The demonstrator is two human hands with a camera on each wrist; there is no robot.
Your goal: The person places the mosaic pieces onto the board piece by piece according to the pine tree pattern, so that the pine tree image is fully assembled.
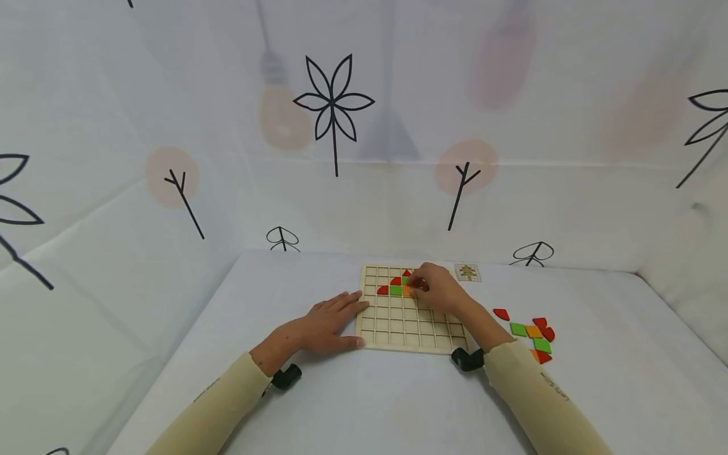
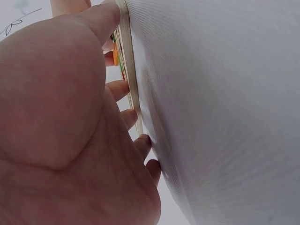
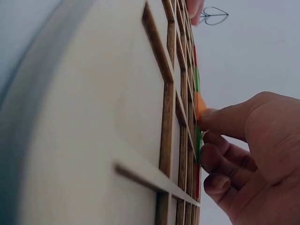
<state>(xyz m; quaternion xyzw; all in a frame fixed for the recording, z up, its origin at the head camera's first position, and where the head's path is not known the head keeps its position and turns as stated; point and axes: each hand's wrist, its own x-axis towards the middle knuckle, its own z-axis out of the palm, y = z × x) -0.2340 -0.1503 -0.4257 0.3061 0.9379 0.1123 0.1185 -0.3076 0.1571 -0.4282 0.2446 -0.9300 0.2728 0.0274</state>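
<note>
A square wooden grid board (image 1: 412, 328) lies on the white table, with red and green tiles (image 1: 395, 291) set in its upper cells. My right hand (image 1: 440, 289) is over these cells. Its thumb and fingertips pinch an orange tile (image 3: 200, 105), which stands slightly tilted out of the grid. A green tile (image 3: 198, 143) and a red one lie under the curled fingers. My left hand (image 1: 330, 324) lies with spread, straight fingers along the board's left edge (image 2: 131, 61), fingertips touching it. The right hand partly hides the board's upper right.
Right of the board lie several loose red, green and orange tiles, among them a green tile (image 1: 518, 329) and a lone red tile (image 1: 501, 314). A small card with a tree pattern (image 1: 468, 272) sits beyond the board's upper right corner. Patterned cloth walls (image 1: 387, 208) surround the table.
</note>
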